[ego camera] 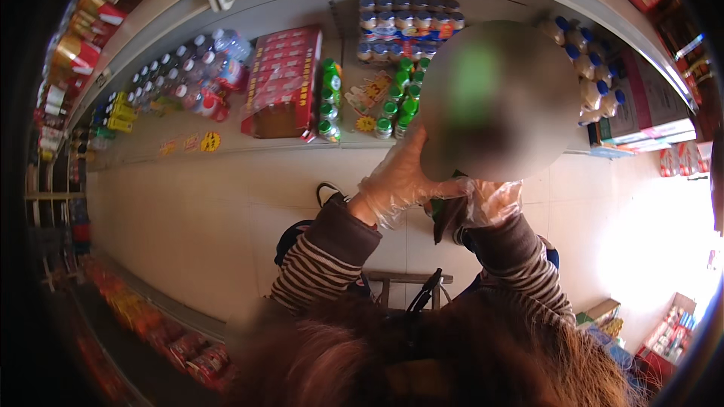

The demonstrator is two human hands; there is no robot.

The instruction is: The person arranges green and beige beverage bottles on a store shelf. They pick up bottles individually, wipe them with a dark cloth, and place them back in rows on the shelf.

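My left hand (404,181), in a clear plastic glove, reaches up before the lower shelf, its thumb stretched towards the other hand. A round blurred patch hides its fingertips and whatever they touch; something green shows through the blur. My right hand (495,200), gloved alike, is beside it with its fingers bent. A dark brown cloth (451,217) hangs between the two hands; which hand holds it, I cannot tell. Green-capped bottles (404,96) stand on the shelf just beyond my left hand. More green bottles (330,99) form a row by a red carton (283,85).
Shrink-wrapped blue-capped bottles (404,25) stand at the shelf's back, with loose blue-capped bottles (591,76) farther right. Clear drink bottles (218,68) fill the left side. Under me is a wooden stool (407,277). Red packages (192,350) line the shelf behind, and an open carton (670,333) sits lower right.
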